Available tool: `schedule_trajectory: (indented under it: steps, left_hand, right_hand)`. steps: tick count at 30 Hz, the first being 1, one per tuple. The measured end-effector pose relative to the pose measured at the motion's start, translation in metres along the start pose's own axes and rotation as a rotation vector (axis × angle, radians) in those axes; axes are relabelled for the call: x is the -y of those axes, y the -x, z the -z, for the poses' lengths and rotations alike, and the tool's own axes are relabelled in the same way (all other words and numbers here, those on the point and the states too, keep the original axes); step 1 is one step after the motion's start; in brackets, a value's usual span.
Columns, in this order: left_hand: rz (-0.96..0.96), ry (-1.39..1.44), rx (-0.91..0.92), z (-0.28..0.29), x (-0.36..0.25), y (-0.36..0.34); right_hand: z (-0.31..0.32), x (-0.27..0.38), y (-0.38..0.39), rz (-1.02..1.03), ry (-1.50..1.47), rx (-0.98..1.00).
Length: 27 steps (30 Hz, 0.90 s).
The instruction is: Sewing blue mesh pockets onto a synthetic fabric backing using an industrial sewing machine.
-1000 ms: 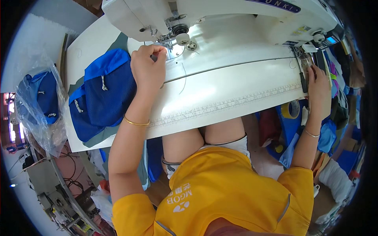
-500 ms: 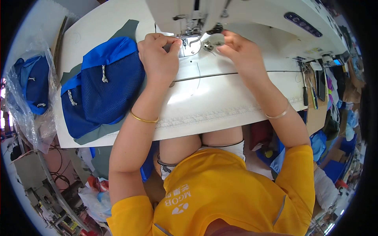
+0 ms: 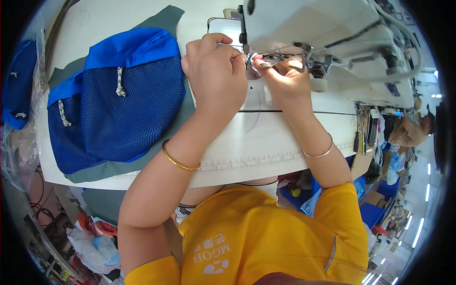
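A white sewing machine with a metal needle assembly [image 3: 304,28] stands at the far side of a glossy white tabletop [image 3: 228,147], its needle area between a person's two bare hands. One second earlier the right hand [image 3: 288,88] was among tools at the table's right edge; half a second ago it was at a round white part right of the needle. Now it has come in beside the needle, facing the left hand [image 3: 216,76], which has stayed close on the needle's left. The view has shifted too, so the machine's head appears farther right.

The left hand is curled, thumb and index fingertips drawn together; whether anything is between them cannot be told. The right hand is partly open, thumb and index reaching left to the needle area; its grip is unclear among the metal parts.

Near the hands, a thin dark thread [image 3: 260,107] curves over the tabletop. To the left lie overlapping blue mesh-fronted fabric pouches with flecked white cords [image 3: 133,104], on grey-green cloth [image 3: 164,19]. A gold bangle [image 3: 176,162] circles the left forearm, a silver bangle [image 3: 320,155] the right.
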<state>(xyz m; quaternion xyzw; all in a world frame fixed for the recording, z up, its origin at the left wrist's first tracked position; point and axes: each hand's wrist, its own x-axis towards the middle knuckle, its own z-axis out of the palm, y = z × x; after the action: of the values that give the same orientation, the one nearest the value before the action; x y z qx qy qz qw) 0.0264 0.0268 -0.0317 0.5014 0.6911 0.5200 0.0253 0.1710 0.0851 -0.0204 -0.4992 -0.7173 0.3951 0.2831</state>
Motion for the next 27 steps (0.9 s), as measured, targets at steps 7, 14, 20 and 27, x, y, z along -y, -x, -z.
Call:
schedule_trajectory:
  steps: [7,14,20,27]
  left_hand:
    - [-0.005,0.021,-0.037,-0.002,-0.001,0.002]
    - [-0.022,0.027,-0.082,-0.005,0.0,0.002]
    - [0.004,0.029,-0.078,-0.005,-0.002,0.003]
    - [0.0,0.027,-0.079,-0.002,-0.004,0.002]
  right_hand:
    - [-0.004,0.02,0.005,-0.093,-0.166,-0.006]
    - [-0.003,0.015,0.005,-0.054,-0.297,-0.008]
    - [-0.004,0.012,0.004,-0.001,-0.327,-0.005]
    - [0.0,0.013,0.005,0.028,-0.299,0.03]
